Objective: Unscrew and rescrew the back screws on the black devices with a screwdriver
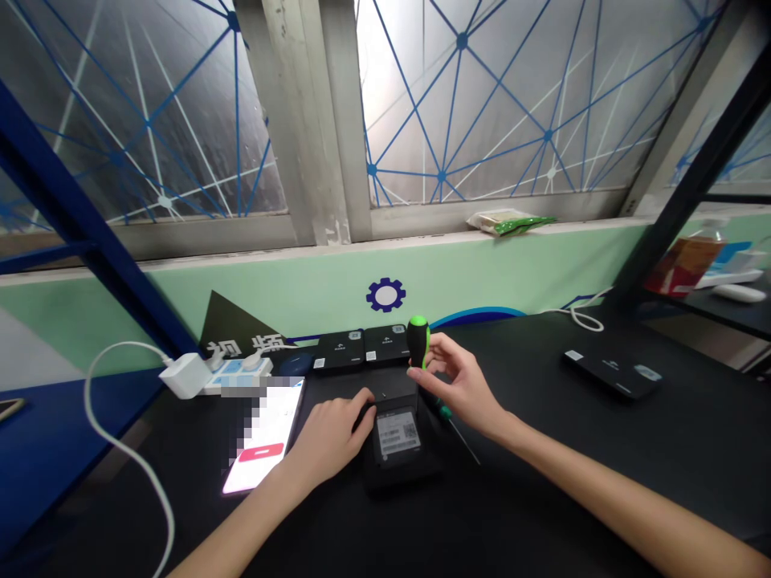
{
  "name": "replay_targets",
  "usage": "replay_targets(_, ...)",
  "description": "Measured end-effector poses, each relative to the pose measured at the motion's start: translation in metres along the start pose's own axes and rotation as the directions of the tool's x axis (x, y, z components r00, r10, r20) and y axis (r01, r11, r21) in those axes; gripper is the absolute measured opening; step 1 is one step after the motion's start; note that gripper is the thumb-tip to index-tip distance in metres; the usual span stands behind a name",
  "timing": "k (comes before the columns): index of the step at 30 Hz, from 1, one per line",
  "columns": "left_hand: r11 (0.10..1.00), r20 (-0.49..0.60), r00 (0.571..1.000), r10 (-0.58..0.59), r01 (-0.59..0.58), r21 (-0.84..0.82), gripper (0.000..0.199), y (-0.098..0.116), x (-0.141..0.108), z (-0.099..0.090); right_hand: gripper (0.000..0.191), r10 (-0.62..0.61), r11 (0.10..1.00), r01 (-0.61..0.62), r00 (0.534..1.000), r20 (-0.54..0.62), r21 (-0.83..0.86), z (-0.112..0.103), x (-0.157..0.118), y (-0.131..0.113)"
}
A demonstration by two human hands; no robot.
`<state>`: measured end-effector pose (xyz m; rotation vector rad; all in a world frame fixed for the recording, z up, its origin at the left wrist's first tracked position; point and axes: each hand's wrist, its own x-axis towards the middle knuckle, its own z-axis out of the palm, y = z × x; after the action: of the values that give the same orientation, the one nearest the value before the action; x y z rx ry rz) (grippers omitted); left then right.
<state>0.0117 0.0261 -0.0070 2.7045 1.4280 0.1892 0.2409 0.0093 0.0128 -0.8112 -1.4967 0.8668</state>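
Observation:
My right hand [451, 373] grips the black and green handle of a screwdriver [418, 341], which stands upright over the far right corner of a black device. That device [397, 433] has a white label with printed codes and lies on the black table. My left hand [337, 433] rests at the device's left edge, fingers curled and pressed together; whether they pinch anything is hidden. Beside the device on the right lies a second screwdriver [458, 433] with a green collar and thin shaft. A tiny screw [384, 394] seems to lie just beyond the device.
A lit phone [265, 437] lies left of my left hand. Two black boxes [339, 351] stand behind the device, another box [613, 372] at right. A power strip [241, 373] with a white charger [185, 376] and cable sits back left. A metal frame rises on each side.

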Motion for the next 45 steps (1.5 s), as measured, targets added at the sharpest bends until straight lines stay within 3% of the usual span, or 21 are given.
replay_targets(5,1.000,0.003,1.000,-0.003,0.003,-0.005,0.026,0.000,0.000,-0.001,0.027,0.006,1.000,-0.005,1.000,0.005,-0.018,0.000,-0.001,-0.002)
replay_targets(11,1.000,0.004,1.000,0.000,0.000,-0.002,0.026,0.001,0.000,-0.001,0.024,-0.019,1.000,0.016,0.994,0.105,0.023,-0.002,-0.004,-0.005)
replay_targets(18,1.000,-0.014,1.000,0.004,-0.004,0.016,0.025,0.000,0.000,0.000,0.024,-0.005,0.998,0.010,0.997,0.080,-0.056,0.001,-0.003,0.002)
replay_targets(23,1.000,0.000,1.000,0.004,-0.004,0.001,0.026,0.000,0.000,0.000,0.025,0.038,0.997,-0.033,0.997,0.071,-0.071,0.000,-0.002,0.009)
replay_targets(30,1.000,-0.001,1.000,0.001,-0.001,0.001,0.028,0.000,-0.001,-0.001,0.039,0.156,0.986,-0.158,0.987,0.034,0.059,0.000,0.000,0.014)
replay_targets(36,1.000,-0.003,1.000,0.002,-0.002,-0.005,0.027,-0.001,-0.001,0.000,0.040,0.248,0.958,-0.260,0.962,0.113,0.117,-0.001,0.002,0.018)
replay_targets(45,1.000,-0.001,1.000,-0.010,0.010,0.001,0.028,0.001,-0.001,-0.001,0.029,0.178,0.983,-0.182,0.974,0.139,0.013,-0.003,0.002,0.018)
